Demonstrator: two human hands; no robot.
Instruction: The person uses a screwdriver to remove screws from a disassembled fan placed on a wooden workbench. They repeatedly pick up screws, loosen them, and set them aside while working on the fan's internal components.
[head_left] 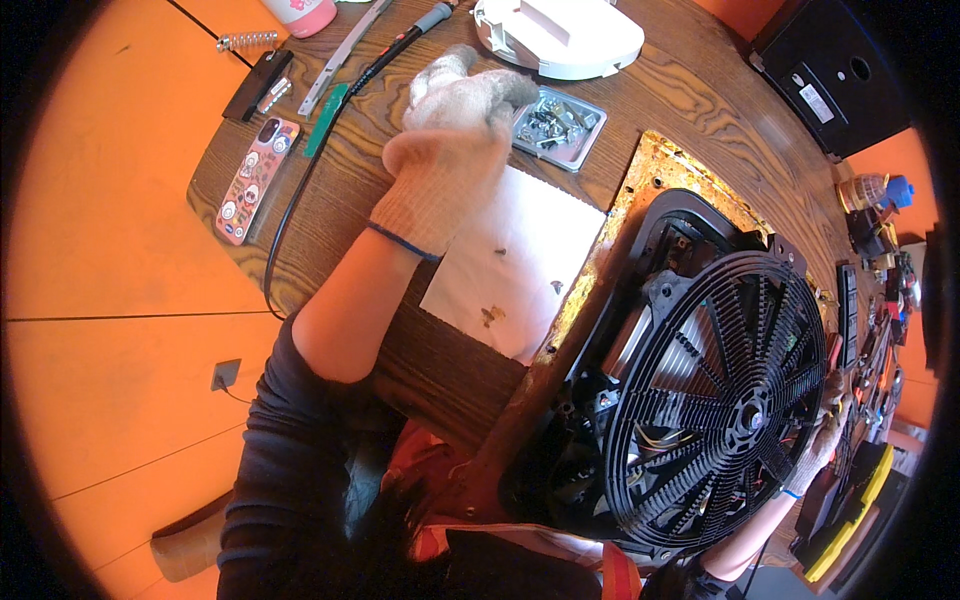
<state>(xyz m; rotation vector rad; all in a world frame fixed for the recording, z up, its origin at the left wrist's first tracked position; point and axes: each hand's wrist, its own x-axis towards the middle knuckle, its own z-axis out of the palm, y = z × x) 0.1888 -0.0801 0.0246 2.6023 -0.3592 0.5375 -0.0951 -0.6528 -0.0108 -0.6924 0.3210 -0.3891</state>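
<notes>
Head view, and two bare forearms ending in knit gloves can be seen. The left hand (462,100) is held over the far part of the wooden table (690,95), right beside a small metal tray (566,161) loaded with loose metal bits (553,124). Its fingers are curled in, but whether anything is pinched in them can't be told, since the fingertips are hidden.

The right hand (824,436) is placed at the right side of a big round black grille (752,416), partly blocked by its rim, so whether it's gripping or just resting there can't be told either.

The grille itself is sat at a tilt on a black housing (560,440), right in front of the person, and some thin wires (660,441) can be spotted through the slots. Along the housing's left and far sides, a blotchy yellow-brown metal plate (652,160) is exposed, with holes along its edge.

Just left of that, a white sheet (535,235) is laid out with a few small brown bits (492,316) scattered on it. Farther left, a phone in a stickered pink case (256,182) is parked near a green strip (324,122) and a black cable (300,190). Beyond the tray, a white plastic part (590,40) is set down.
</notes>
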